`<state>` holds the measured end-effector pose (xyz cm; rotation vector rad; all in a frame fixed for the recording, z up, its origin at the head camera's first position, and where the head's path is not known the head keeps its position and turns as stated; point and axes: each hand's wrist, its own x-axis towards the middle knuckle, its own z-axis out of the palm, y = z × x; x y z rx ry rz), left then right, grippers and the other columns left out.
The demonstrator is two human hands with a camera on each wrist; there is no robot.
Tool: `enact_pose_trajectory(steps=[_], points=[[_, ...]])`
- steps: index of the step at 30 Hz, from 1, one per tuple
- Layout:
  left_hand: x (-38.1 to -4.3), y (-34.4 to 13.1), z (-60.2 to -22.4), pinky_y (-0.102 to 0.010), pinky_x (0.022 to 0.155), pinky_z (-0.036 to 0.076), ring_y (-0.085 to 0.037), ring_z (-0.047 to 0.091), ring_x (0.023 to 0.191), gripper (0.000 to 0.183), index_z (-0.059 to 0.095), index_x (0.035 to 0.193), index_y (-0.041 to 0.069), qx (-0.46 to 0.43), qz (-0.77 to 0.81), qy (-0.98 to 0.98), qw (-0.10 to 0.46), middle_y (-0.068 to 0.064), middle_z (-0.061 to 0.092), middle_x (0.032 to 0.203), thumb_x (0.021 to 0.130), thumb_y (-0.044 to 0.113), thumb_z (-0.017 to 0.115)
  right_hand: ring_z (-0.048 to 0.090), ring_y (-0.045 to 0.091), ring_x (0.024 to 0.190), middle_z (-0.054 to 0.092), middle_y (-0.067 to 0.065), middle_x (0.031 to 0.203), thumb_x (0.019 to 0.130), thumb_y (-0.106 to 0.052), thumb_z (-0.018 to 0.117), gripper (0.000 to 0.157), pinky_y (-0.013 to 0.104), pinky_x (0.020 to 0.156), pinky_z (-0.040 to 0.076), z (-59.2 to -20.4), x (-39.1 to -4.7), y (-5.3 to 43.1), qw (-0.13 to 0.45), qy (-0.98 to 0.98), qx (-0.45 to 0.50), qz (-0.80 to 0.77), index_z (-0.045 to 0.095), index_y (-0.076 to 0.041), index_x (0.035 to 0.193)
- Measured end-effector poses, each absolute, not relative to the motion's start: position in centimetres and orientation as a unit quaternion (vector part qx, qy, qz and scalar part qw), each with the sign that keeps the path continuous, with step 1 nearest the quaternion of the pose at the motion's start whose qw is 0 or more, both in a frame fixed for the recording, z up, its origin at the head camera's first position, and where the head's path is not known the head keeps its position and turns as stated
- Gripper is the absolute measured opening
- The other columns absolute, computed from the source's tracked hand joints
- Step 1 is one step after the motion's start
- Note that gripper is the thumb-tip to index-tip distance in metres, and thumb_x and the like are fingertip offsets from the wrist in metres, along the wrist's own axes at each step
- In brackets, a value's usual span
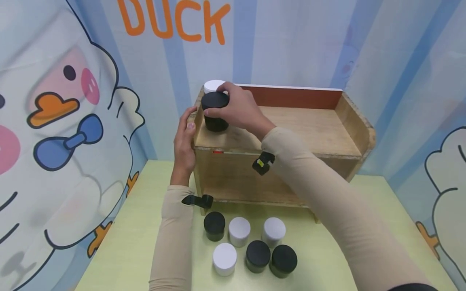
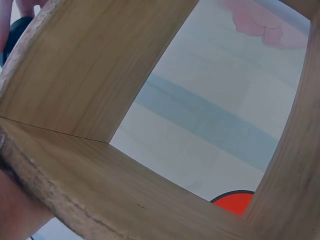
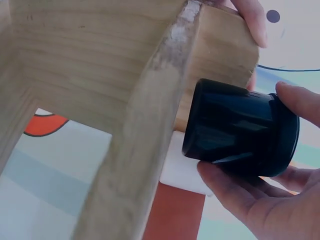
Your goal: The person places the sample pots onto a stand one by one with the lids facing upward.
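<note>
My right hand (image 1: 242, 107) grips a black lidded jar (image 1: 215, 121) around its lid, thumb on one side and fingers on the other. The jar is upright, close over the left end of the wooden shelf's top board (image 1: 247, 137). Right behind it stands a white jar (image 1: 212, 85), partly hidden by the black one. My left hand (image 1: 185, 141) holds the shelf's left side panel (image 3: 220, 45), its thumb near the front edge. In the left wrist view, the shelf's inner boards (image 2: 100, 65) fill most of the picture and the hand shows only at the edge.
In front of the shelf, three black jars (image 1: 214, 226) and three white jars (image 1: 239, 231) stand on the pale green table (image 1: 120, 242). A raised right side panel (image 1: 354, 117) and a red-brown back strip (image 1: 298, 98) border the shelf's top. A printed duck curtain (image 1: 291, 40) hangs behind.
</note>
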<state>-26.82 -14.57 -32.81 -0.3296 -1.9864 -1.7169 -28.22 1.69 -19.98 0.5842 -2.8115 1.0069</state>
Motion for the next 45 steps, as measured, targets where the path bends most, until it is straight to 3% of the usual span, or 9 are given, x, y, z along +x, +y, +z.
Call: enact_pose_trajectory(steps=[22, 32, 38, 45], points=[[-27.0, -14.5, -32.9, -0.059, 0.124, 0.019, -0.016, 0.029, 0.152, 0.05, 0.043, 0.148, 0.035, -0.133, -0.625, -0.729, 0.247, 0.009, 0.037, 0.161, 0.101, 0.043, 0.032, 0.058, 0.026, 0.121, 0.062, 0.01, 0.137, 0.088, -0.045, 0.073, 0.065, 0.039, 0.1, 0.051, -20.7, -28.5, 0.9, 0.065, -0.928, 0.168, 0.327, 0.052, -0.016, 0.142], [-27.0, -14.9, -33.0, -0.061, 0.123, 0.018, -0.018, 0.029, 0.152, 0.05, 0.043, 0.148, 0.037, -0.123, -0.619, -0.735, 0.249, 0.009, 0.037, 0.161, 0.1, 0.044, 0.032, 0.062, 0.024, 0.12, 0.064, 0.011, 0.132, 0.084, -0.048, 0.076, 0.081, 0.039, 0.097, 0.053, -20.4, -27.9, 2.4, 0.078, -0.919, 0.187, 0.337, 0.042, -0.016, 0.15], [-27.0, -15.0, -32.9, -0.063, 0.123, 0.017, -0.018, 0.028, 0.153, 0.051, 0.045, 0.147, 0.036, -0.121, -0.62, -0.732, 0.254, 0.008, 0.038, 0.161, 0.099, 0.045, 0.033, 0.066, 0.021, 0.114, 0.067, 0.008, 0.129, 0.084, -0.047, 0.076, 0.07, 0.039, 0.092, 0.056, -19.7, -26.0, 5.5, 0.085, -0.914, 0.18, 0.354, 0.05, -0.016, 0.141], [-27.2, -14.6, -33.1, -0.062, 0.124, 0.014, -0.016, 0.025, 0.154, 0.051, 0.044, 0.148, 0.035, -0.124, -0.622, -0.73, 0.256, 0.011, 0.037, 0.161, 0.099, 0.045, 0.032, 0.072, 0.019, 0.097, 0.073, 0.007, 0.112, 0.089, -0.027, 0.074, 0.035, 0.035, 0.085, 0.058, -20.0, -22.1, 9.9, 0.117, -0.877, 0.257, 0.39, 0.066, -0.01, 0.118]])
